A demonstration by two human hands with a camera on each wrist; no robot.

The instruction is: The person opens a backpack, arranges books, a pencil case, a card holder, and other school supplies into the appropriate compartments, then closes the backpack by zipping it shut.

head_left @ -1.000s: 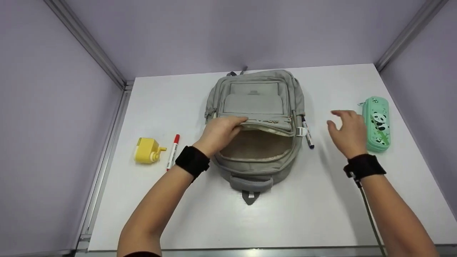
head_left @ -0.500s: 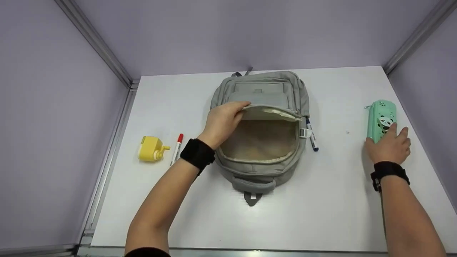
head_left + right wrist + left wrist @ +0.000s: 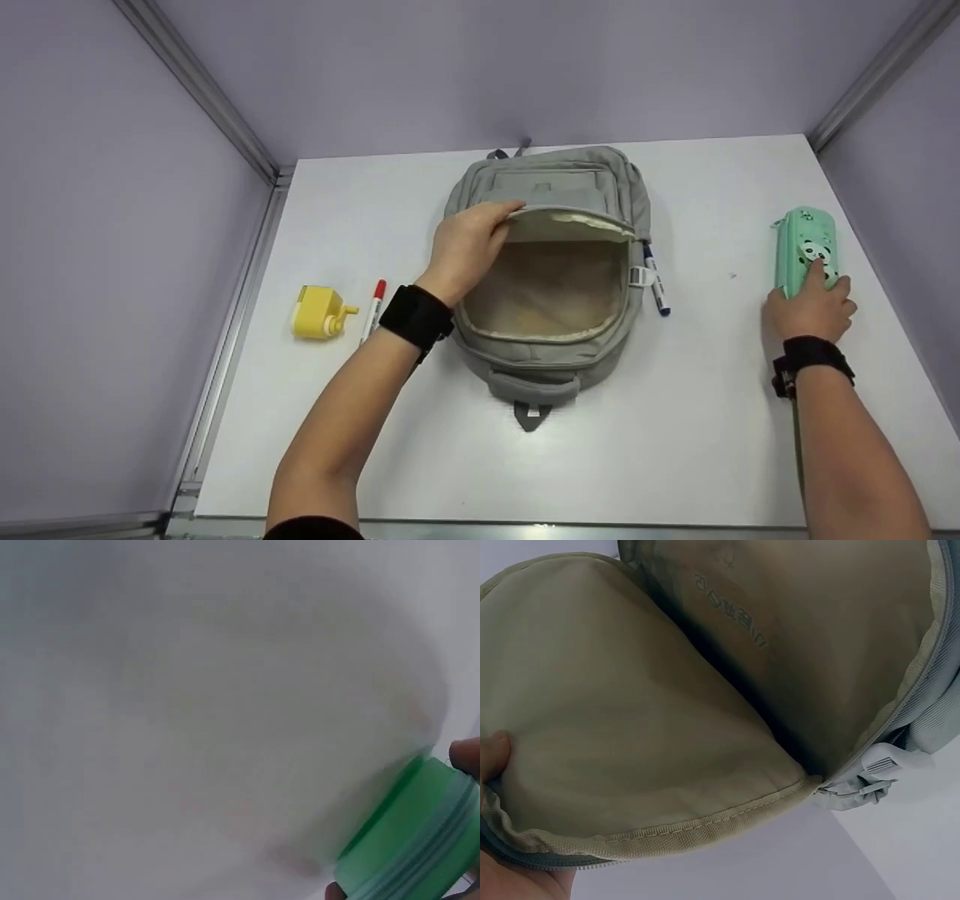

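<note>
A grey backpack [image 3: 540,375] lies on the table with its main compartment unzipped. My left hand [image 3: 469,244] pinches the edge of its front flap and holds it raised. In the left wrist view the thumb presses on the flap's beige lining [image 3: 630,712], and the inside of the compartment [image 3: 817,630] shows beyond. Far to the right, my right hand [image 3: 814,307] grips the near end of a mint-green pencil case [image 3: 799,236] with a panda on it. In the right wrist view, fingertips lie on both sides of the pencil case [image 3: 409,840].
A yellow bottle-shaped object [image 3: 316,312] with a nozzle lies at the left. Between it and the left forearm is a red-capped marker [image 3: 375,304], partly covered. A blue-capped marker [image 3: 660,289] lies against the backpack's right side. Walls [image 3: 480,75] enclose the white table [image 3: 637,457].
My left hand has lifted the flap up and back, widening the compartment's mouth. My right hand has moved right and taken hold of the pencil case's near end.
</note>
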